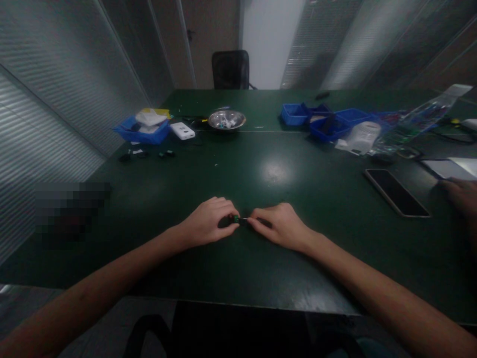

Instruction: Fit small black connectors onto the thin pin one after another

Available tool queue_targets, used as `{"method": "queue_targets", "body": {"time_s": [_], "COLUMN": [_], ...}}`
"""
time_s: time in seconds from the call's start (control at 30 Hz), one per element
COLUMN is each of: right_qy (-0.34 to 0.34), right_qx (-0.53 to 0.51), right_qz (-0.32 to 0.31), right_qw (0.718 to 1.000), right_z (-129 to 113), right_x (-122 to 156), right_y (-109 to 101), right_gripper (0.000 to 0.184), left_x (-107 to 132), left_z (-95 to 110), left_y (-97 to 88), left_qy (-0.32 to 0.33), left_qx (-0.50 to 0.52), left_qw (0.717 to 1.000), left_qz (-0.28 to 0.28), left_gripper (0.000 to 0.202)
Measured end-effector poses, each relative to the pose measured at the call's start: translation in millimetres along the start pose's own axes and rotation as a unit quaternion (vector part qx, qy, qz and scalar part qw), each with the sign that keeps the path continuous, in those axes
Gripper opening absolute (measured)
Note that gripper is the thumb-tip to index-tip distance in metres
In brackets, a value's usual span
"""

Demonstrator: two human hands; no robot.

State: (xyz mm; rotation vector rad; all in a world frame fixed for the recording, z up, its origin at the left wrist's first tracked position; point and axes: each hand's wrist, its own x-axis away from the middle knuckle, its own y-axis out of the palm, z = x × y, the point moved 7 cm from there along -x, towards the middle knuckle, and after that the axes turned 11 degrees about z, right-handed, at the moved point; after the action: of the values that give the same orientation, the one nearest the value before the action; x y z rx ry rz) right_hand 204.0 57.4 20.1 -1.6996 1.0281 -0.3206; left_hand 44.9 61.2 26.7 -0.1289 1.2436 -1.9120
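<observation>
- Piece (237,219), small and dark with a green spot on it, sits low over the near middle of the counter (283,258), held between the fingertips of both hands.
- Left hand (208,223) has its fingers curled in and pinches the left end of the piece; its heel rests on the counter.
- Right hand (280,226) pinches the right end of the piece between thumb and forefinger, the other fingers folded under; its fingertips almost meet those of the left hand.
- Both forearms lie bare across the near edge of the counter, angled in toward each other.
- Phone (397,192) lies flat, screen dark, on the right, well apart from the hands.
- Another person's hand (462,196) rests on the counter at the far right edge, just beyond the phone, near a white sheet (452,168).
- Metal bowl (226,120) stands at the far middle of the counter with small bits inside that are too small to make out.
- White box (182,131) lies just left of the bowl, beside a blue tray (130,132) that holds white things.
- Small black bits (145,154) lie scattered in front of that tray.
- Blue bins (328,123) stand far right, with a clear plastic bag (413,122) beside them.
- Black chair (230,69) stands behind the far end of the counter.
</observation>
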Motion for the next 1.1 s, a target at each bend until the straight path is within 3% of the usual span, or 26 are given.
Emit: {"method": "queue_targets", "body": {"time_s": [0.6,0.8,1.1], "right_qy": [-0.024,-0.036,-0.042], "right_qx": [0.032,-0.065,-0.028], "right_qz": [-0.005,0.023,0.020], "right_qw": [0.999,0.997,0.999], "right_z": [-12,-25,-18], "right_x": [-3,-4,-1], "right_y": [-1,5,4], "right_gripper": [0.034,0.036,0.035], "left_x": [-2,-1,0], "left_z": [-2,-5,-5], "left_y": [1.4,3.5,3.6], "left_qy": [-0.003,0.006,0.010], "left_qx": [0.014,0.020,0.018], "left_qw": [1.000,1.000,1.000], "left_qz": [-0.008,-0.013,-0.015], "left_gripper": [0.014,0.017,0.014]}}
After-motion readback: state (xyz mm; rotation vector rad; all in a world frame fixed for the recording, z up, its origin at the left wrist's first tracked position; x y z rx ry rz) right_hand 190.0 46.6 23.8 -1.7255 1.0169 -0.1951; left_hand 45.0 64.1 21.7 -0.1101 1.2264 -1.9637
